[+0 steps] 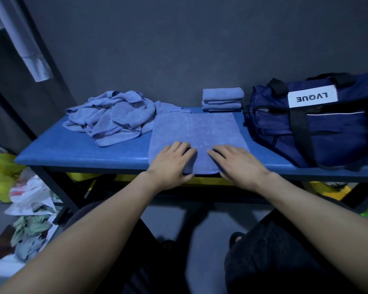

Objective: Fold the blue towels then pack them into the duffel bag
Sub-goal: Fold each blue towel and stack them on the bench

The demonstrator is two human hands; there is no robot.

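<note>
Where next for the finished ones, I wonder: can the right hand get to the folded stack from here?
Probably yes: the right hand lies flat on the spread towel, and nothing stands between it and the folded stack.

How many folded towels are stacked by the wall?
2 that I can make out, piled as one stack of folded towels beside the duffel bag; its lower layers may hide another.
</note>
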